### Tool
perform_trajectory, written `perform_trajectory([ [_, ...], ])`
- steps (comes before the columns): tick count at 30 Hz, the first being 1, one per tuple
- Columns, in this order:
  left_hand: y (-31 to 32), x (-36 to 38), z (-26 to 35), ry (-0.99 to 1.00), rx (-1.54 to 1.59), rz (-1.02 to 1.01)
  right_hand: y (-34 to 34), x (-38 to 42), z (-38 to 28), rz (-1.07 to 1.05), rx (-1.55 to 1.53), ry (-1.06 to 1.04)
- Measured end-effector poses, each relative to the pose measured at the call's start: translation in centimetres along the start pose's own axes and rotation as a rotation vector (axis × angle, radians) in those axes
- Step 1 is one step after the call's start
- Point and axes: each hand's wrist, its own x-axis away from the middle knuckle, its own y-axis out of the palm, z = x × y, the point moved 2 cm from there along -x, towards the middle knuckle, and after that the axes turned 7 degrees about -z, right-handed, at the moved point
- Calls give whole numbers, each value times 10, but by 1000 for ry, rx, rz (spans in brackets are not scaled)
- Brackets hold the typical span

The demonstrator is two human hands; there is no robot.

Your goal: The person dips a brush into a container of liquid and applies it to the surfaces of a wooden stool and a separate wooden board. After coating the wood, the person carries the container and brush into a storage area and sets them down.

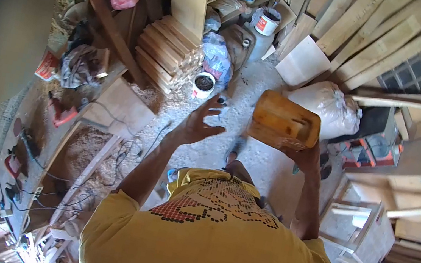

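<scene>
wooden block [283,121] gripped by right hand [303,157]; left hand [202,122] spread, empty.

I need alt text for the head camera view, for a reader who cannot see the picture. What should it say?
Seen from above, a person in a yellow shirt holds an orange-brown wooden block up in the right hand, while the left hand is open with fingers spread beside it. Around them is a cluttered workshop: stacked wood pieces, leaning planks, a white sack and a dusty floor.
</scene>
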Motion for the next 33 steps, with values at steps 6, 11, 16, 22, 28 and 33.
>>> perform_trajectory([
  [6,10,-53,-262,-743,-128,300,-103,-158,77,-36,157,-102],
  [11,86,-21,-314,-535,293,-160,-148,-292,151,-75,211,-75],
  [16,74,-168,-403,-850,364,275,-159,-394,246,-110,143,40],
  [22,-74,-354,-319,-961,57,706,-157,-504,326,-174,186,101],
  [28,-100,-395,-319,-619,-170,926,-156,-594,361,-356,114,126],
  [33,15,-420,-351,-929,-14,855,-144,-659,409,-513,-23,91],
])
